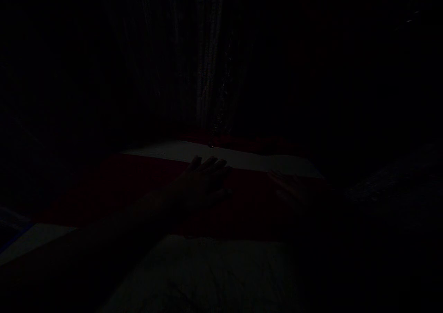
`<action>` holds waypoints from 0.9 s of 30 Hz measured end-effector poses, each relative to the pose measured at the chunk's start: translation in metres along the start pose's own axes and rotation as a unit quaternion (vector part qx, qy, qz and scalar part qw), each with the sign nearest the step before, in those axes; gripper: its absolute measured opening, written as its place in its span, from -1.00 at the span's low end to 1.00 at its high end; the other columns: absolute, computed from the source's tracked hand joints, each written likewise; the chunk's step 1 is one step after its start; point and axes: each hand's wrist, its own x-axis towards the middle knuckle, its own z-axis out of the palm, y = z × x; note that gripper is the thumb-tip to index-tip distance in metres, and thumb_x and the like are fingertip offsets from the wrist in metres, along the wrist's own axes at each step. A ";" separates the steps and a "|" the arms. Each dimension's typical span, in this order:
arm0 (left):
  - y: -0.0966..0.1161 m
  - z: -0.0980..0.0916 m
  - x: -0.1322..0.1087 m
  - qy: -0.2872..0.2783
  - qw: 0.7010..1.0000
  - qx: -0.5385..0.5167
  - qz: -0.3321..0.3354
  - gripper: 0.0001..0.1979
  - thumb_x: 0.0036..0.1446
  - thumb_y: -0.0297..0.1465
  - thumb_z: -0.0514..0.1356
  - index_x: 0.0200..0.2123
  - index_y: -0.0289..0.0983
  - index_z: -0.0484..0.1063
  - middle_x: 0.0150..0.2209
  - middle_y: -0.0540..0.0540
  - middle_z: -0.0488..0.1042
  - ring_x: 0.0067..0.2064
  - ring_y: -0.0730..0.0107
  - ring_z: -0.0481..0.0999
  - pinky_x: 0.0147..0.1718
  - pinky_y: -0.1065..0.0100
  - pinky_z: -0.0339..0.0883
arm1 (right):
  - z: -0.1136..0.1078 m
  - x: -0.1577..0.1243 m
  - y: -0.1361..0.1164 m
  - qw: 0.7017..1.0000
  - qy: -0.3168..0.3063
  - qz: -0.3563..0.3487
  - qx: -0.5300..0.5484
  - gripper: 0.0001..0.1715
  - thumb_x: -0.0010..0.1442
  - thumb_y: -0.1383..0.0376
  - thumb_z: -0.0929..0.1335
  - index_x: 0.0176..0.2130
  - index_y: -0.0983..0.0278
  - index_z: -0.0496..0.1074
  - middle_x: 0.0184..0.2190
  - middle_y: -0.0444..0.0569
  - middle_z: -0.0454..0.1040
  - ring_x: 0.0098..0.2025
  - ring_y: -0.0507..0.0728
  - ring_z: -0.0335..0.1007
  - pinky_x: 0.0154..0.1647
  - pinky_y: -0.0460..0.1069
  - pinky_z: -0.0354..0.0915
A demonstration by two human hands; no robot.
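Note:
The picture is very dark. A red sheet, probably cloth (252,211), lies across a pale surface (221,262) in front of me. Stretched out over the red sheet, my left hand (200,186) rests near its far edge, palm down with fingers spread. Farther right, my right hand (289,186) also lies on the red sheet, its fingers extended toward the far edge; much of it is lost in shadow. I see nothing in either hand.
A pale strip (235,159) shows beyond the red sheet. A thin blue edge (15,239) runs along the pale surface at the lower left. Faint vertical folds, perhaps a curtain (207,63), stand behind. Everything else is too dark to make out.

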 end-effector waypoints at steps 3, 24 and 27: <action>-0.001 0.002 0.001 0.008 1.000 0.001 0.003 -0.18 0.38 0.22 -0.22 0.53 -0.08 -0.11 0.54 -0.03 -0.27 0.56 0.04 -0.32 0.45 -0.25 -0.44 | 0.001 0.000 0.000 1.000 0.008 0.004 0.000 -0.34 0.53 0.12 0.03 0.50 0.16 0.07 0.45 -0.04 0.05 0.51 0.16 -0.07 0.53 0.28 0.00; -0.001 0.001 0.001 0.006 1.000 -0.011 0.001 -0.18 0.38 0.23 -0.22 0.53 -0.06 -0.10 0.54 -0.03 -0.28 0.56 0.05 -0.31 0.45 -0.23 -0.47 | 0.006 0.000 0.002 1.000 0.005 0.016 0.012 -0.33 0.52 0.13 0.02 0.48 0.18 0.11 0.46 -0.07 0.04 0.52 0.14 -0.11 0.56 0.26 -0.08; 0.000 0.001 0.001 0.009 1.000 -0.010 0.001 -0.18 0.38 0.22 -0.20 0.52 -0.09 -0.07 0.54 -0.05 -0.24 0.56 0.03 -0.30 0.45 -0.25 -0.45 | 0.004 0.000 0.002 1.000 0.000 0.016 0.012 -0.33 0.51 0.13 0.02 0.48 0.18 0.12 0.46 -0.05 0.05 0.52 0.16 -0.11 0.55 0.28 -0.08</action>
